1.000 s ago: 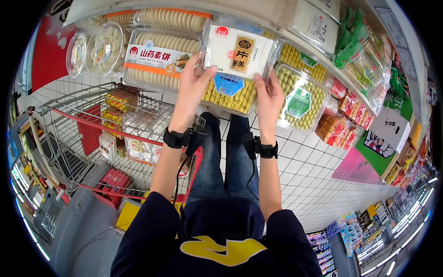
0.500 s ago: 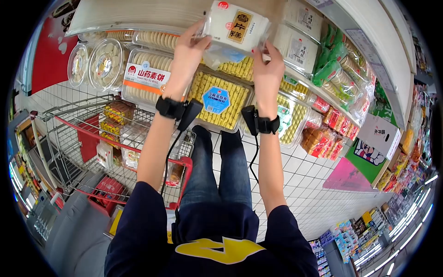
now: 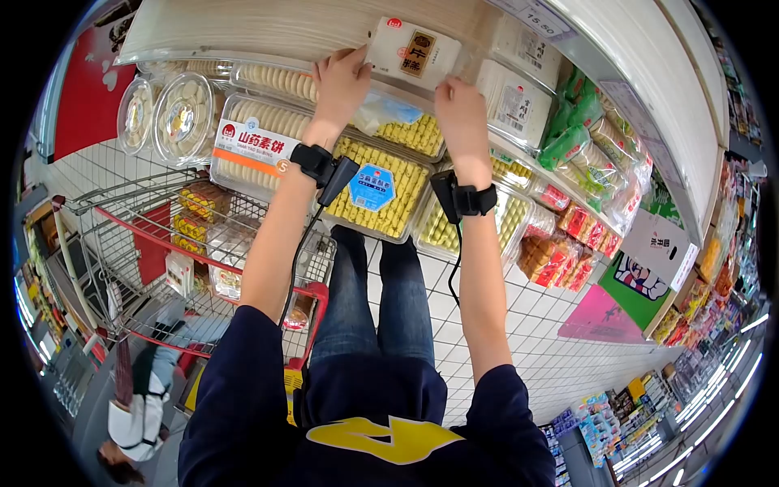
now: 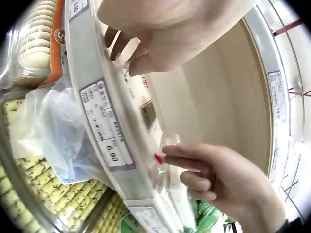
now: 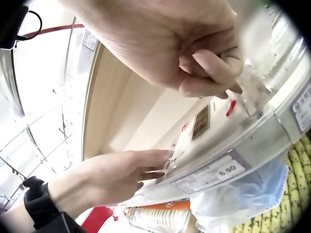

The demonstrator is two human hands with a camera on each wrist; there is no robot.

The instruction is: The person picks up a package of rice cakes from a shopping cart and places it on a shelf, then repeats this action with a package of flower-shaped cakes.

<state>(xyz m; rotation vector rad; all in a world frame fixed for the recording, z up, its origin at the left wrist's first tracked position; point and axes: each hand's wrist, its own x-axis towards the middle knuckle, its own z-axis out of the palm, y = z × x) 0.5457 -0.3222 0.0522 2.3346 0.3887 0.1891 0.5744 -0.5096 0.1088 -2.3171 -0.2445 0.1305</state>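
Note:
A white rectangular packet of snow-flake cake in clear wrap, with a gold label, lies flat on the pale wooden shelf, close behind its front edge. At the packet's left end, my left hand holds the wrap with bent fingers. My right hand pinches the wrap at the other end, beside a small red mark. In the right wrist view, its remaining fingers curl toward the palm. Below the shelf edge sit clear boxes of yellow speckled rolls, one partly covered by a crumpled plastic bag.
Similar white packets stand right of my right hand, beside green-wrapped packs. To the left are boxes of round pale biscuits. A shopping cart with goods stands at my left; another person is beyond it.
Both hands carried the packet up off the yellow roll boxes and back onto the wooden shelf, where it now lies flat. The yellow boxes came into view. A person has appeared at lower left.

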